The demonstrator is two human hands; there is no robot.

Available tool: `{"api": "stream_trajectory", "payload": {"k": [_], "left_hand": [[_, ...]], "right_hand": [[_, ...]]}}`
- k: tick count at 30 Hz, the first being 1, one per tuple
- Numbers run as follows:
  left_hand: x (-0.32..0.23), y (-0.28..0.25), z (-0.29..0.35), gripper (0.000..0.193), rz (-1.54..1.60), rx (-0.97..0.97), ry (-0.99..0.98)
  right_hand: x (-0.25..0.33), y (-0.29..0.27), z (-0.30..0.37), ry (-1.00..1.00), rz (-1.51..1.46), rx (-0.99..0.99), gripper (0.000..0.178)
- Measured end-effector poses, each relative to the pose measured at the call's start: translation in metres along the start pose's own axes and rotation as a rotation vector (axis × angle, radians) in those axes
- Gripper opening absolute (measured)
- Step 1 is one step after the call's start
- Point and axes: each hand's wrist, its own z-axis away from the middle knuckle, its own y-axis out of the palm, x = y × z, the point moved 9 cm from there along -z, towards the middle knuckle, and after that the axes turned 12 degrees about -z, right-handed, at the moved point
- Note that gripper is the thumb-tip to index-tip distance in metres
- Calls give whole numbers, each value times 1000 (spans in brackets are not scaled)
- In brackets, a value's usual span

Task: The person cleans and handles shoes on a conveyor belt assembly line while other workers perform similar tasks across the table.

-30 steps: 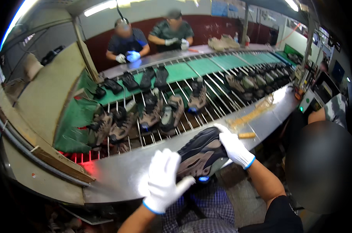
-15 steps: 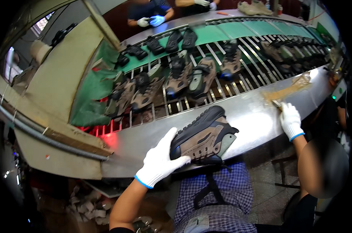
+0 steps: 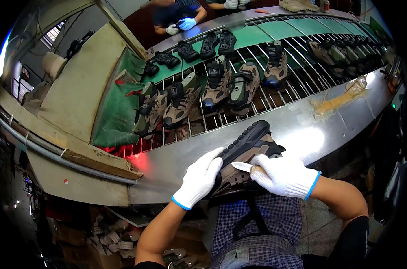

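Note:
A brown and black shoe (image 3: 238, 175) lies tilted on its side at the front of the metal ledge, its black sole (image 3: 247, 141) turned up and away from me. My left hand (image 3: 198, 179), in a white glove with a blue cuff, is closed around the toe end. Over the shoe's side, my right hand (image 3: 286, 175), gloved the same way, grips a small knife (image 3: 242, 167) with a pale, flat blade and a wood-coloured handle. The blade points left, close to the upper; whether it touches cannot be made out. My right hand partly covers the heel.
Several similar shoes (image 3: 183, 101) stand on a slatted metal conveyor (image 3: 297, 85) beyond the ledge (image 3: 302, 134). Black soles (image 3: 208, 45) lie on the green strip behind them. A beige panel (image 3: 78, 89) closes off the left. Two people (image 3: 178, 20) work across the line.
My right hand has come left from the far end of the ledge, bringing the knife over the shoe. My left hand still holds the toe. The view has shifted slightly.

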Motion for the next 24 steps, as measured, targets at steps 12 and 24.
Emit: {"api": "stream_trajectory", "payload": {"k": [12, 24], "left_hand": [[-48, 3, -8, 40, -792, 150, 218], [-58, 45, -97, 61, -645, 146, 297]], "right_hand": [[-133, -3, 43, 505, -699, -279, 69], [-134, 92, 42, 363, -1777, -470, 23]]}}
